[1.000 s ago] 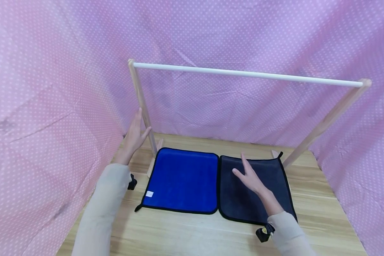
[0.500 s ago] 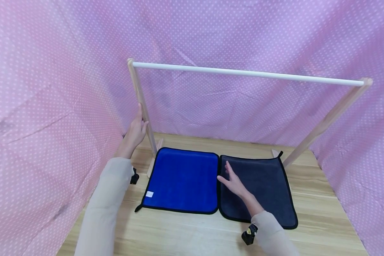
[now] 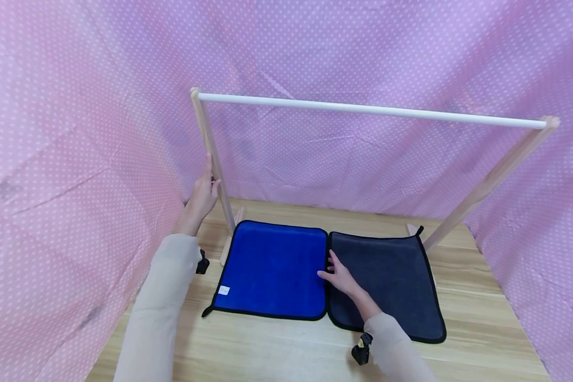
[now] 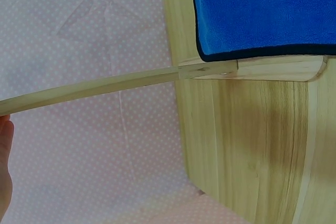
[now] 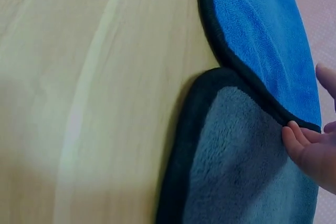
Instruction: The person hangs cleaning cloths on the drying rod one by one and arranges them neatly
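Note:
My left hand (image 3: 204,195) holds the left post (image 3: 205,127) of a wooden rack, index finger pointing up along it and thumb at its front. In the left wrist view only part of this hand (image 4: 5,158) shows, just under the post. A blue towel (image 3: 277,270), black-edged with a white tag, lies flat beside a dark grey towel (image 3: 387,281). My right hand (image 3: 341,277) is over the seam between them. Fingertips (image 5: 291,129) touch the black edging in the right wrist view, while another digit stands apart above the blue towel.
A white rod (image 3: 367,109) spans the rack's top to the right post (image 3: 492,183). The towels lie on a wood-grain table (image 3: 248,347) between the posts. Pink dotted cloth (image 3: 334,48) hangs behind and at both sides.
My left hand has closed in on the left post. The right hand has moved left from above the grey towel to the seam between the towels. The towels look unmoved.

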The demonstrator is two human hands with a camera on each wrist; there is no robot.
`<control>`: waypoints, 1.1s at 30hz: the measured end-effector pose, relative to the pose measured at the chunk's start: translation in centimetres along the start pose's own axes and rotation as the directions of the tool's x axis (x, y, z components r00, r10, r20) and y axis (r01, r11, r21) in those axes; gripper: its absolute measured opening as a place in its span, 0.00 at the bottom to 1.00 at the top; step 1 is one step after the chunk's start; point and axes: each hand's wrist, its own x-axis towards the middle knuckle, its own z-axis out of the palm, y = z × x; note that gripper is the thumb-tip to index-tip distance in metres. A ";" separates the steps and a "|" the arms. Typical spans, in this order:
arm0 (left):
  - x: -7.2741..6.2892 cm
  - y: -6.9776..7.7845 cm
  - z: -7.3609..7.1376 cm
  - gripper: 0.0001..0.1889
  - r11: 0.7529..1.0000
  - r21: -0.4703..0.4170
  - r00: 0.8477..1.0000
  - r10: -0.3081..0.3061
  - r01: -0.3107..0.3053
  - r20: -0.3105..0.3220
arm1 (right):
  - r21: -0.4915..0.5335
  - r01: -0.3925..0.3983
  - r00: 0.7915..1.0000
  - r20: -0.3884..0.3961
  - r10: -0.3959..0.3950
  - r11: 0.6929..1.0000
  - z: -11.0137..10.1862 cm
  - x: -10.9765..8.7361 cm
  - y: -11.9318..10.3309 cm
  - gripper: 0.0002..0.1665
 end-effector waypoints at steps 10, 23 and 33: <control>0.1 -0.2 0.3 0.38 1.000 0.001 0.999 -0.028 0.028 -0.016 | 0.128 -0.094 0.994 -0.038 0.100 0.987 0.5 0.9 -0.7 0.44; 0.0 -0.3 0.2 0.39 0.999 0.003 0.999 -0.040 0.041 -0.004 | 0.170 -0.059 0.997 0.063 0.049 0.984 0.7 0.5 -2.3 0.24; 0.0 -0.1 0.3 0.39 1.000 -0.005 0.999 -0.030 0.030 -0.022 | 0.188 0.157 0.984 0.048 -0.169 0.970 0.2 1.2 -5.7 0.16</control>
